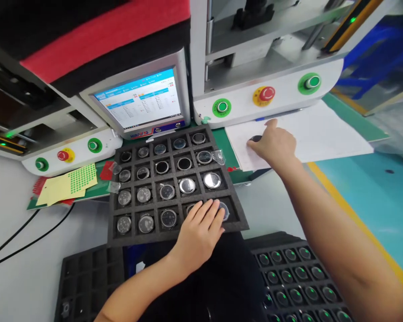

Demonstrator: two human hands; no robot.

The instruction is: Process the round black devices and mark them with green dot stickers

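Left hand [198, 239]: I am resting slightly parted fingers [206, 212] over round glass-faced discs [225, 212] in a black foam tray [241, 219]. Right hand [278, 145]: dark round disc [256, 138] sitting at my thumb tip, over white paper [329, 134]; grip, cannot tell.

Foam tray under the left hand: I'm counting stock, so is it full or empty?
Full: every compartment of the foam tray shows a round piece, two partly hidden by the left hand.

Bare forearms [147, 286], extended forward.
Left hand [199, 232] palm down, fingers [204, 212] straight; right hand [278, 145] farther forward, thumb [254, 145] and one finger spread, the rest apparently curled.
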